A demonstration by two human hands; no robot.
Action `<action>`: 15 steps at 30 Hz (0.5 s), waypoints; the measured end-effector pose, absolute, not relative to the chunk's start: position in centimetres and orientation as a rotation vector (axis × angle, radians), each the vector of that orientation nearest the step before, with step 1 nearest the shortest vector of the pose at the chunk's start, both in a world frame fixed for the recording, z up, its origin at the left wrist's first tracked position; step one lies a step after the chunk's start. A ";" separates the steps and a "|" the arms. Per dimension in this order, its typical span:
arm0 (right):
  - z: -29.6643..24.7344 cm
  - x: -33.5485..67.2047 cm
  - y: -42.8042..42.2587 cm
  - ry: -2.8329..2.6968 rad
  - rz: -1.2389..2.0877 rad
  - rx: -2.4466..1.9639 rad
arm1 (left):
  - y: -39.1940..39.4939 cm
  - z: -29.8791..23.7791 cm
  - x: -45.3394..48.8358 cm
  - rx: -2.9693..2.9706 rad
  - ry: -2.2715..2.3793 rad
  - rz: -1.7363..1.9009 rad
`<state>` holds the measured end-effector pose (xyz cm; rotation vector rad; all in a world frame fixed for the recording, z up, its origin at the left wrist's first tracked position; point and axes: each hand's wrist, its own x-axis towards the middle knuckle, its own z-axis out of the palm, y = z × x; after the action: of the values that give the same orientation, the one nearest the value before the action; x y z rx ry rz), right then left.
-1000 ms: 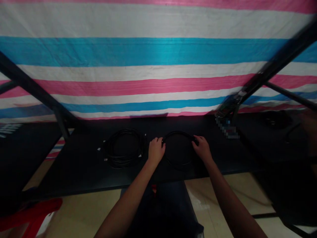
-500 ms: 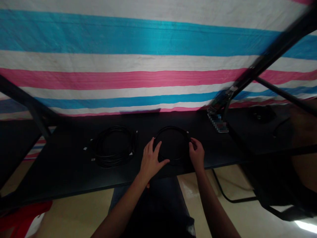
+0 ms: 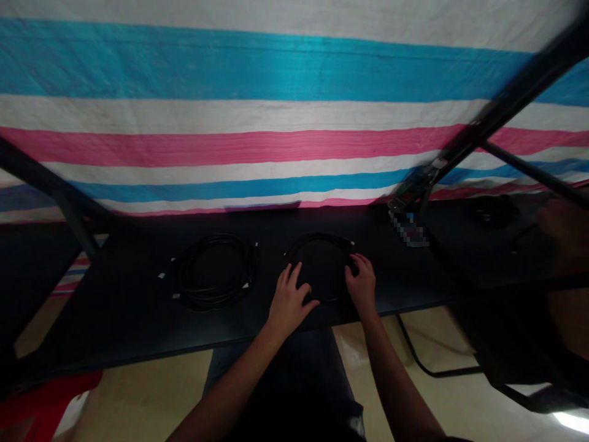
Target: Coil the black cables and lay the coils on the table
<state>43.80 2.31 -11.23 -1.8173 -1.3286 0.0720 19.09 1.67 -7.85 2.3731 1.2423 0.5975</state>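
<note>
A black cable coil [image 3: 318, 240] lies on the dark table [image 3: 138, 313] in front of me. My left hand [image 3: 289, 299] rests on the coil's left side with its fingers spread apart and flat. My right hand [image 3: 361, 284] has its fingers curled over the coil's right side. A second, thicker coil of black cable [image 3: 212, 271] with pale connector ends lies to the left, apart from both hands.
A striped pink, white and blue tarp [image 3: 257, 123] hangs behind the table. Black frame bars [image 3: 506, 104] cross at right and left. Another dark table [image 3: 501, 245] stands at right with a dark object on it. A red thing [image 3: 37, 402] lies on the floor, lower left.
My left hand let go of the coil's left edge and spread flat on it. Both hands drew slightly nearer to me along the coil. The camera tilted a little.
</note>
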 end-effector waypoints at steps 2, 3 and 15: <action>-11.3 43.8 2.4 -1.342 0.064 -1.817 | 1.6 -7.8 19.0 2.361 1.236 0.603; -11.3 43.9 2.4 -1.345 0.057 -1.817 | 1.5 -7.9 19.0 2.354 1.234 0.611; -11.3 46.8 5.7 -1.414 -0.026 -1.880 | 7.7 -6.8 18.4 2.162 1.655 0.797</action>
<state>46.75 5.67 -11.29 -1.8799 -1.4145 -0.0258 18.39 7.66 -6.81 2.1617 1.6548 0.7967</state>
